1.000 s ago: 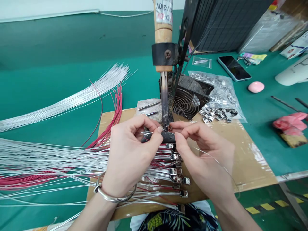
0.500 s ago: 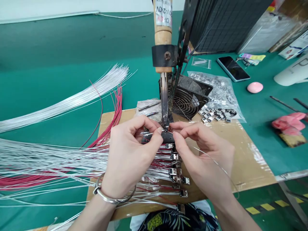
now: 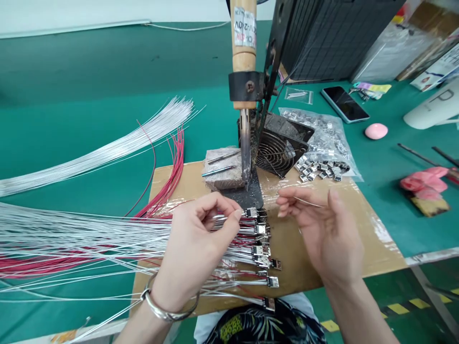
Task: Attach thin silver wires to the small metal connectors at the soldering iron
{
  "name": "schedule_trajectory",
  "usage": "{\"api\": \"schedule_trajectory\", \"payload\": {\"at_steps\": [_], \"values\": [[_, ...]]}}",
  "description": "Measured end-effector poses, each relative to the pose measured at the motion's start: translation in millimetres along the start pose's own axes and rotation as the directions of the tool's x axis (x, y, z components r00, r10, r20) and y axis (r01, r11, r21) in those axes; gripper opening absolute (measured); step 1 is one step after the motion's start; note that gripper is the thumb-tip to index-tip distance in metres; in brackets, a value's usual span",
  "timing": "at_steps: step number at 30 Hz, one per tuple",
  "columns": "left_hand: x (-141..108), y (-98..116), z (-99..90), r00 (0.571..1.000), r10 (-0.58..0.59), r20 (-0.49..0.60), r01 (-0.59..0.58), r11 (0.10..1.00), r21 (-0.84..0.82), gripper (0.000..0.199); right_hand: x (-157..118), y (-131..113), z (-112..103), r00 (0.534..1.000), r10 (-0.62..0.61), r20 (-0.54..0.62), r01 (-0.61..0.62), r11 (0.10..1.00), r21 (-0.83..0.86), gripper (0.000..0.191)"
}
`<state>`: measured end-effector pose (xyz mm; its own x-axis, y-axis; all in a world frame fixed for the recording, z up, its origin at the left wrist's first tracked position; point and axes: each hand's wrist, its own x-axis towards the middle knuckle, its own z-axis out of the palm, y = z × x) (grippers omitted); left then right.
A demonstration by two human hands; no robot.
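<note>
Two hands (image 3: 202,239) apart, connectors (image 3: 260,230) between, cardboard edge (image 3: 384,241) beyond right hand (image 3: 332,234)

Cut off: wires (image 3: 86,231) at 9 o'clock, iron (image 3: 244,59) at 12, mug (image 3: 430,107) at 2 — the left hand (image 3: 204,236) hides some wires; the strand (image 3: 310,203) at the right hand (image 3: 332,234) is too thin to trace.

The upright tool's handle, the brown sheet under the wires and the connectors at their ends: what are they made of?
Handle: probably wood, smooth and perhaps varnished, from its tan colour and rounded shape.
Brown sheet: likely cardboard, dull brown, with glossy patches that look like clear tape.
Connectors: shiny metal shells, by their silvery glints; the dark parts may be plastic.
</note>
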<state>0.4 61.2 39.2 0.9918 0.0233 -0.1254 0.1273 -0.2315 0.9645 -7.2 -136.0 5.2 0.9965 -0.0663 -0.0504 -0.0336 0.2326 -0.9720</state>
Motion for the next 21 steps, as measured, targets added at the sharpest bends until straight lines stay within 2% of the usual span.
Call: {"api": "schedule_trajectory", "payload": {"at_steps": [1, 3, 6, 8, 10, 13, 15, 17, 19, 20, 21], "values": [[-3.6, -0.7, -0.2, 1.0, -0.008, 0.006, 0.008, 1.0, -0.016, 0.016, -1.6, 1.8, -3.1, 0.999, 0.035, 0.031, -0.035, 0.999, 0.026, 0.058], [-10.7, -1.8, -0.4, 1.0, -0.02, 0.02, 0.021, 0.999, -0.029, 0.018, -6.1, 4.4, -5.0, 0.998, 0.052, 0.037, -0.048, 0.994, -0.102, 0.053], [-20.1, -4.2, 0.1, 0.998, -0.017, 0.06, 0.019, 0.999, -0.029, 0.019, -13.0, 6.3, 1.1, 0.995, -0.048, 0.084, 0.079, 0.91, -0.408, 0.035], [-25.6, -7.0, 1.6, 0.997, -0.016, 0.082, 0.019, 0.999, -0.035, 0.018, -15.8, 7.4, 7.3, 0.979, -0.104, 0.177, 0.181, 0.844, -0.504, 0.027], [-30.5, -10.6, 4.0, 0.996, -0.014, 0.087, 0.016, 1.0, -0.024, 0.018, -16.9, 9.1, 11.9, 0.963, -0.116, 0.242, 0.231, 0.819, -0.524, 0.023], [-35.2, -16.2, 5.8, 0.997, 0.017, 0.072, -0.02, 0.999, 0.037, 0.019, -17.0, 12.7, 13.8, 0.957, -0.09, 0.275, 0.224, 0.83, -0.511, 0.025], [-34.3, -19.4, 1.3, 0.996, 0.061, 0.059, -0.067, 0.993, 0.1, 0.015, -17.2, 14.8, 12.9, 0.96, -0.069, 0.273, 0.206, 0.834, -0.512, 0.027], [-28.4, -23.1, -10.7, 0.992, 0.125, -0.003, -0.121, 0.969, 0.215, 0.01, -17.8, 16.1, 11.9, 0.963, -0.054, 0.264, 0.19, 0.831, -0.524, 0.028], [-17.2, -28.8, -30.1, 0.968, 0.215, -0.127, -0.138, 0.885, 0.445, 0.013, -18.9, 16.1, 12.0, 0.966, -0.032, 0.256, 0.169, 0.829, -0.532, 0.028], [-10.1, -32.9, -41.3, 0.942, 0.278, -0.187, -0.108, 0.78, 0.616, 0.017, -19.5, 15.6, 12.5, 0.967, -0.023, 0.253, 0.16, 0.83, -0.535, 0.028], [-2.4, -37.7, -52.5, 0.935, 0.302, -0.186, -0.05, 0.631, 0.774, 0.02, -20.0, 14.9, 13.1, 0.968, -0.014, 0.251, 0.151, 0.831, -0.536, 0.028]]}}
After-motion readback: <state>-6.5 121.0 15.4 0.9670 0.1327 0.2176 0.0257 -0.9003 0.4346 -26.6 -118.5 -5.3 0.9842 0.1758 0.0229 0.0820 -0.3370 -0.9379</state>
